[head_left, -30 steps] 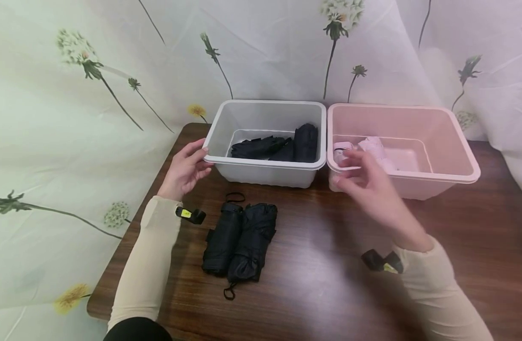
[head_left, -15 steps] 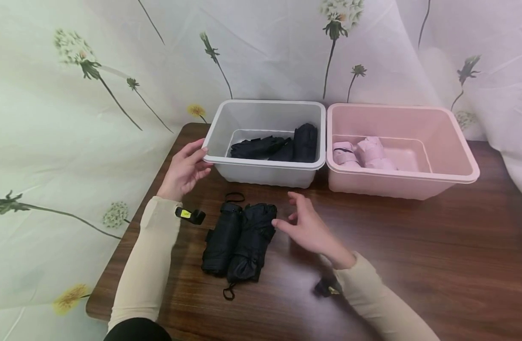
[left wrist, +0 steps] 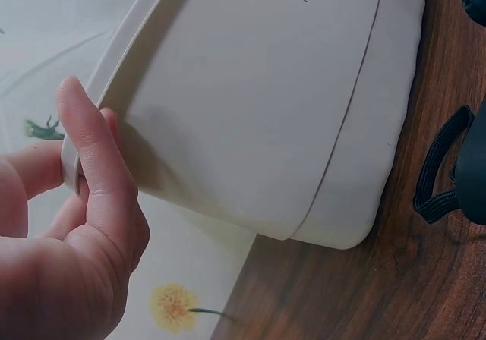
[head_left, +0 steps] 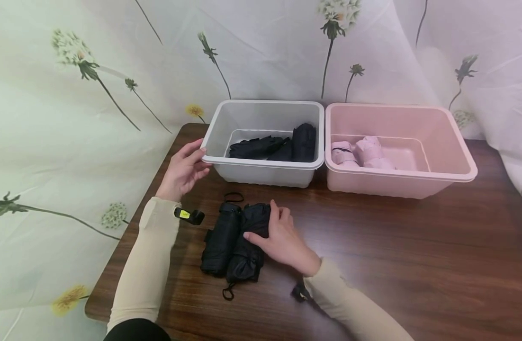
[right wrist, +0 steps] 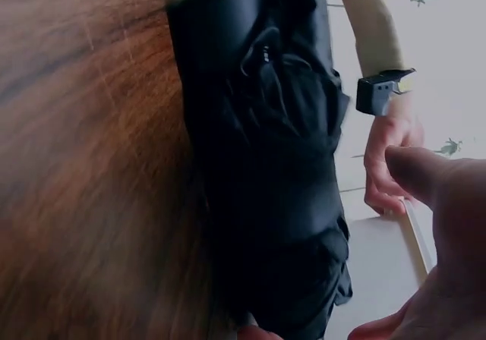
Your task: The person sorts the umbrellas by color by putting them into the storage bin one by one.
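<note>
Two black folded umbrellas lie side by side on the table, a left one [head_left: 221, 241] and a right one [head_left: 245, 265]. Over the right umbrella is my right hand [head_left: 286, 241], its thumb above the top and its fingers along the right side. In the right wrist view the thumb [right wrist: 425, 174] stands apart from the black cloth [right wrist: 266, 188]. My left hand [head_left: 182, 171] pinches the left end of the grey bin's rim [head_left: 261, 163]; the left wrist view shows thumb and fingers [left wrist: 99, 158] on either side of that rim.
Inside the grey bin lie several black folded umbrellas [head_left: 304, 142]. A pink bin [head_left: 397, 183] stands close on its right, with two pink folded umbrellas [head_left: 372, 152] at its left end. Behind both bins hangs a flowered cloth [head_left: 269, 52]. The wooden table [head_left: 393, 246] extends to the right.
My right hand has come from over the pink bin's left end, down and leftward to the right black umbrella. The left hand has stayed on the grey rim.
</note>
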The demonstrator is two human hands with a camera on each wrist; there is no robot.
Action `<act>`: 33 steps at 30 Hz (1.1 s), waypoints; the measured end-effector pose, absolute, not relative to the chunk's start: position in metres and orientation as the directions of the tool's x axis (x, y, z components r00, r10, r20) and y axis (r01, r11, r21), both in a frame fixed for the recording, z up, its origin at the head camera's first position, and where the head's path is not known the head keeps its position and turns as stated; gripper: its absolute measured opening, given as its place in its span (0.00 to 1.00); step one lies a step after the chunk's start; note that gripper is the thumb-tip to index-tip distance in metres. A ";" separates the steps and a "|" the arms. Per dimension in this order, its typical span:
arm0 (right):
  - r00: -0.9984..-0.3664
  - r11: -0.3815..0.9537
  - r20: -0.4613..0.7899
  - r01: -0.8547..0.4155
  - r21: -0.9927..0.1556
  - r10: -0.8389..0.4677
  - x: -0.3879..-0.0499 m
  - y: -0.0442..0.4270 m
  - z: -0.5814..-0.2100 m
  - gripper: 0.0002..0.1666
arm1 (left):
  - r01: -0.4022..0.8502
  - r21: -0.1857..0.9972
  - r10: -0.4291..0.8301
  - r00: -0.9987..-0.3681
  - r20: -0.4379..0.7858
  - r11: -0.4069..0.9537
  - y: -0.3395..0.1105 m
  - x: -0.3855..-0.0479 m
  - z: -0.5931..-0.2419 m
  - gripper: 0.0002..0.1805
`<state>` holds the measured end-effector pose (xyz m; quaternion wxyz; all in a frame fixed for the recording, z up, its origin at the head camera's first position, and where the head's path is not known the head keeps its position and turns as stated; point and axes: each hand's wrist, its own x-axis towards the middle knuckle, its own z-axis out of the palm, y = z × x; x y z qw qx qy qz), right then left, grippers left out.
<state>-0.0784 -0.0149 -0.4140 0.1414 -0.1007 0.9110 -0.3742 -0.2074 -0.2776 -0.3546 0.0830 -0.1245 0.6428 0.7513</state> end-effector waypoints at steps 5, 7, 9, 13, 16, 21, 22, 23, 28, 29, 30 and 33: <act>-0.937 0.739 -0.214 -0.065 -0.670 -0.276 -0.076 -0.028 -0.415 0.66 | -0.286 0.946 -0.038 -0.955 -0.295 -0.155 -0.278 -0.206 -0.354 0.28; -0.936 0.759 -0.217 -0.074 -0.647 -0.277 -0.075 -0.032 -0.415 0.67 | -0.286 0.946 -0.040 -0.955 -0.295 -0.152 -0.279 -0.206 -0.354 0.28; -0.938 0.783 -0.214 -0.088 -0.616 -0.274 -0.074 -0.036 -0.417 0.67 | -0.286 0.946 -0.042 -0.954 -0.295 -0.154 -0.279 -0.206 -0.354 0.28; -0.946 0.820 -0.197 -0.107 -0.562 -0.259 -0.073 -0.039 -0.418 0.66 | -0.287 0.944 -0.038 -0.954 -0.297 -0.165 -0.278 -0.206 -0.354 0.27; -0.949 0.826 -0.193 -0.105 -0.554 -0.250 -0.074 -0.040 -0.420 0.66 | -0.287 0.942 -0.036 -0.954 -0.297 -0.172 -0.278 -0.206 -0.355 0.27; -0.945 0.820 -0.204 -0.099 -0.564 -0.254 -0.077 -0.040 -0.420 0.67 | -0.283 0.943 -0.035 -0.955 -0.294 -0.177 -0.278 -0.207 -0.355 0.28; -0.944 0.819 -0.209 -0.097 -0.565 -0.256 -0.077 -0.040 -0.420 0.67 | -0.284 0.942 -0.035 -0.955 -0.294 -0.177 -0.278 -0.207 -0.355 0.28; -0.943 0.818 -0.212 -0.097 -0.567 -0.258 -0.078 -0.040 -0.420 0.67 | -0.284 0.943 -0.035 -0.955 -0.294 -0.175 -0.278 -0.207 -0.355 0.28; -0.933 0.807 -0.235 -0.090 -0.584 -0.274 -0.082 -0.037 -0.421 0.66 | -0.287 0.942 -0.036 -0.954 -0.298 -0.173 -0.278 -0.207 -0.355 0.27; -0.931 0.805 -0.238 -0.091 -0.586 -0.278 -0.083 -0.036 -0.421 0.66 | -0.287 0.942 -0.035 -0.954 -0.297 -0.173 -0.277 -0.207 -0.355 0.27; -0.929 0.804 -0.241 -0.090 -0.587 -0.280 -0.084 -0.035 -0.421 0.66 | -0.287 0.942 -0.035 -0.954 -0.298 -0.174 -0.277 -0.207 -0.354 0.27; -0.926 0.806 -0.248 -0.092 -0.585 -0.286 -0.087 -0.030 -0.420 0.66 | -0.286 0.942 -0.036 -0.954 -0.296 -0.177 -0.277 -0.207 -0.354 0.26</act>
